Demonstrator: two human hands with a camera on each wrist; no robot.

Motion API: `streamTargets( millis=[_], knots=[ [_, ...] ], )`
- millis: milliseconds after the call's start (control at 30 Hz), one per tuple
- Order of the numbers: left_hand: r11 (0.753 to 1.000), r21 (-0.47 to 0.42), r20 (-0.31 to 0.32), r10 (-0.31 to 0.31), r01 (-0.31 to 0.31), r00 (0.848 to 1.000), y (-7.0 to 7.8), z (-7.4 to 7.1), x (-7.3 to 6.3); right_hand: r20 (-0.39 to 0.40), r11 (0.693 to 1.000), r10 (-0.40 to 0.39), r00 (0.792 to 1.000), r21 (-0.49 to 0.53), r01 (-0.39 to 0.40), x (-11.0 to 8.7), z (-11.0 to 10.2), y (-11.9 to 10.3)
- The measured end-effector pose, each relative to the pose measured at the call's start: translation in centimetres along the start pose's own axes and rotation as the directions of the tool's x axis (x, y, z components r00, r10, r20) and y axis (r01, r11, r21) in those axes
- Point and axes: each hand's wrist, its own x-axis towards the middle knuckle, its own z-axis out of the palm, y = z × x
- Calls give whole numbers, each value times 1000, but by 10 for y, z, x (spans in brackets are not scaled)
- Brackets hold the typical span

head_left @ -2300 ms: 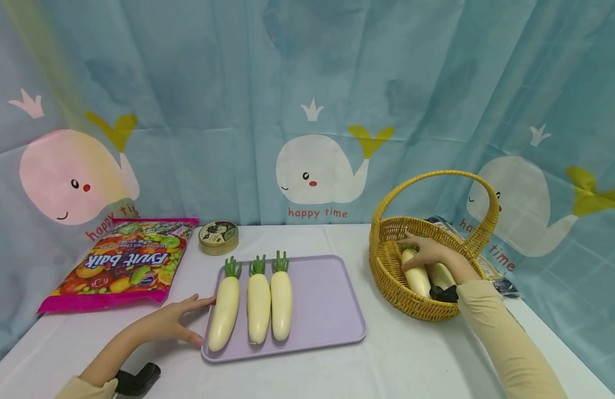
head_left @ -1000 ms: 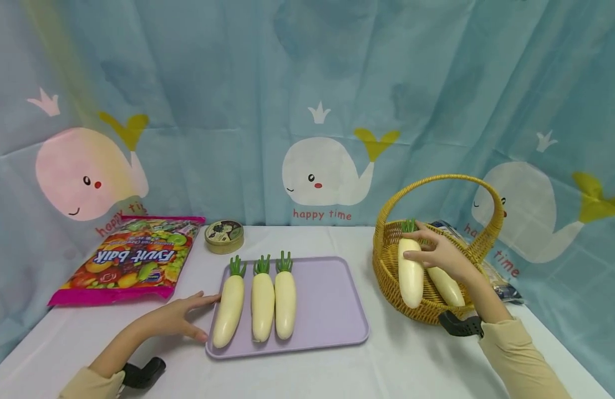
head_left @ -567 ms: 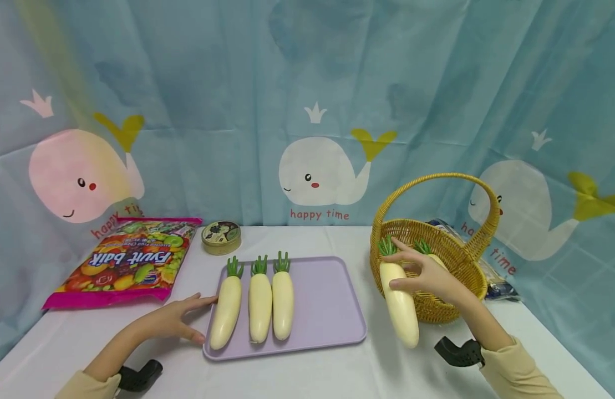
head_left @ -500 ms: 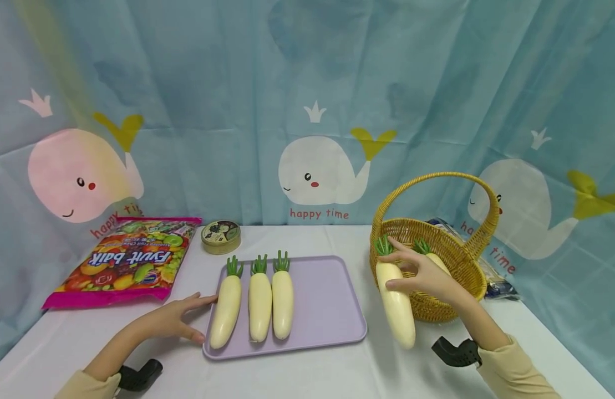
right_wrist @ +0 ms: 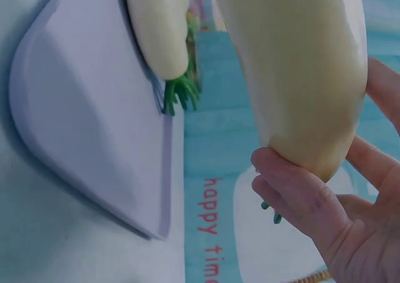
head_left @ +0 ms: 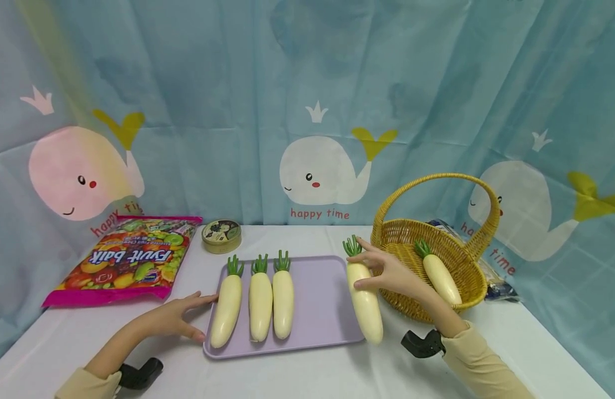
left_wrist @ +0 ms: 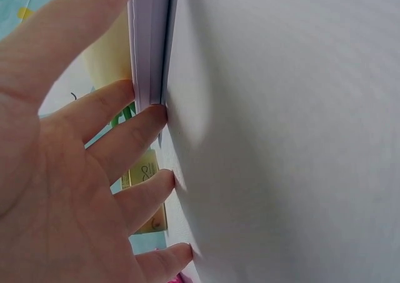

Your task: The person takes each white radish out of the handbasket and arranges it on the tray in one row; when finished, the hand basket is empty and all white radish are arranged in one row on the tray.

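Observation:
My right hand grips a white radish near its green top, holding it over the right edge of the lilac tray. In the right wrist view the thumb and fingers close round the radish from either side. Three more radishes lie side by side on the tray's left half, the outermost radish nearest my left hand. That hand's fingers are spread, and in the left wrist view its fingertips touch the tray's rim. One radish lies in the wicker basket.
A fruit candy bag lies at the left, with a round tin beside it. Behind the basket is a dark packet. A blue whale-print curtain hangs behind the white table.
My right hand has lifted one radish out of the basket and carried it left to the tray's right edge. My left hand has stayed by the tray's left side.

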Motion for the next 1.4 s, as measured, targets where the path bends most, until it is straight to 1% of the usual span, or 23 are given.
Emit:
streamTargets(
  millis=[200, 267, 367, 533, 633, 733, 833, 967, 1067, 1200, 1400],
  knots=[
    [1000, 6, 1, 5, -5, 1000, -1, 0, -1, 20, 1000, 9, 1000, 4, -9, 20, 11, 6],
    [1000, 9, -4, -6, 6, 1000, -1, 0, -1, 13, 1000, 10, 1000, -7, -9, 26, 15, 6],
    [1000, 13, -9, -3, 3, 1000, -1, 0, -2, 15, 1000, 10, 1000, 4, -10, 33, 21, -3],
    [1000, -1, -3, 30, -30, 1000, -1, 1, -3, 39, 999, 34, 999, 11, -34, 36, 29, -23],
    [999, -1, -3, 41, -41, 999, 0, 1, -2, 38, 999, 38, 999, 8, -38, 37, 32, -27],
    [999, 5, -2, 33, -33, 999, 0, 1, -2, 33, 1000, 30, 999, 1, -30, 40, 35, -28],
    [1000, 10, -1, 19, -19, 1000, 0, 1, -2, 21, 1000, 23, 1000, -2, -23, 48, 39, -14],
    [1000, 7, 1, 14, -14, 1000, 3, 1, -2, 17, 999, 29, 999, 29, -30, 57, 45, 9],
    [1000, 5, 1, 20, -20, 1000, 4, 0, -2, 26, 998, 47, 999, 36, -48, 61, 48, 12],
    [1000, 4, 2, 25, -25, 1000, 5, -1, -2, 36, 997, 72, 997, 16, -73, 65, 54, 14],
    [999, 3, 1, 33, -33, 999, 5, -1, -1, 45, 996, 90, 995, 25, -91, 72, 61, 18]
  ],
)
